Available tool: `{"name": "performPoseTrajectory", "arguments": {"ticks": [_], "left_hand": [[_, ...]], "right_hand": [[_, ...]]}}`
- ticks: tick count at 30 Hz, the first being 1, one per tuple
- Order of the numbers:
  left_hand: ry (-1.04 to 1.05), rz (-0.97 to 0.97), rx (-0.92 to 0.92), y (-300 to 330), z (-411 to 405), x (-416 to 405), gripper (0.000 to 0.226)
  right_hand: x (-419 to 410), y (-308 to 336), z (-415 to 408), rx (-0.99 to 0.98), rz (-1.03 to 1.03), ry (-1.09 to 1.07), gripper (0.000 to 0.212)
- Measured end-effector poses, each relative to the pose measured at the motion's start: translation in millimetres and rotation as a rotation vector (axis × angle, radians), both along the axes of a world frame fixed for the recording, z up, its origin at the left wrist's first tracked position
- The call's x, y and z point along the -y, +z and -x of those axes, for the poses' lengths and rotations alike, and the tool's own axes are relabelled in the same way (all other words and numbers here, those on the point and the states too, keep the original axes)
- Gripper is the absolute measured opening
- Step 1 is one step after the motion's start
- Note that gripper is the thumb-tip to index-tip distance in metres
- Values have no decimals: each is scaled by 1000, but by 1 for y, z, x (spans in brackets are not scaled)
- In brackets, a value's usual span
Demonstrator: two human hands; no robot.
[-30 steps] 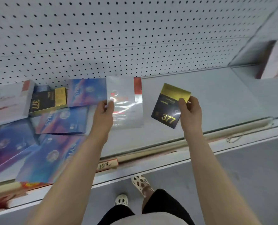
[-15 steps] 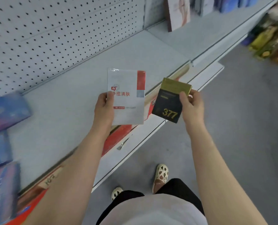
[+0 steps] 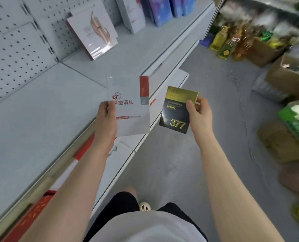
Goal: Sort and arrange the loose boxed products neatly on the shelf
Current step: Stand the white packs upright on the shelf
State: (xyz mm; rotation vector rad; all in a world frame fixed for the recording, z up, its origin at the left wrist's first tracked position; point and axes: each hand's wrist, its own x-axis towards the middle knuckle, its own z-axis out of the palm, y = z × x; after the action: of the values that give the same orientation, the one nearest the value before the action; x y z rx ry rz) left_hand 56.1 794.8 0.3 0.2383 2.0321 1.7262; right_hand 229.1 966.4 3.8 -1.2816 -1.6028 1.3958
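1. Left hand (image 3: pixel 106 119) pinches the white box (image 3: pixel 129 105) by its edge, face up, probably to read the label.
2. Right hand (image 3: pixel 199 114) clamps the black-and-gold box (image 3: pixel 176 110), clear of the shelf (image 3: pixel 40 109), seemingly carrying it toward the standing boxes (image 3: pixel 92 30).

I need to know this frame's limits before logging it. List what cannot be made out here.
- Head view: small gold print on the black 377 box is too small to read.
- Fingers of the left hand lie hidden behind the white box.
- Goods on the floor at right are motion-blurred.
- Blue boxes on the shelf are cut off by the top edge.
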Motion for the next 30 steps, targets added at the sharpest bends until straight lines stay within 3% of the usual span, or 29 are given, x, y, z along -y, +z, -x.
{"name": "performPoseTrajectory", "arguments": {"ticks": [6, 9, 20, 30], "left_hand": [[-10, 13, -61, -1, 42, -112, 27], [0, -19, -45, 0, 69, -176, 26], [-33, -49, -93, 11, 140, -430, 13], [146, -41, -197, 10, 155, -635, 17]], "right_hand": [[-114, 4, 39, 24, -54, -25, 27], [-174, 4, 64, 27, -85, -26, 17], [-402, 5, 122, 22, -85, -75, 11], [-646, 0, 174, 41, -110, 117, 22]]}}
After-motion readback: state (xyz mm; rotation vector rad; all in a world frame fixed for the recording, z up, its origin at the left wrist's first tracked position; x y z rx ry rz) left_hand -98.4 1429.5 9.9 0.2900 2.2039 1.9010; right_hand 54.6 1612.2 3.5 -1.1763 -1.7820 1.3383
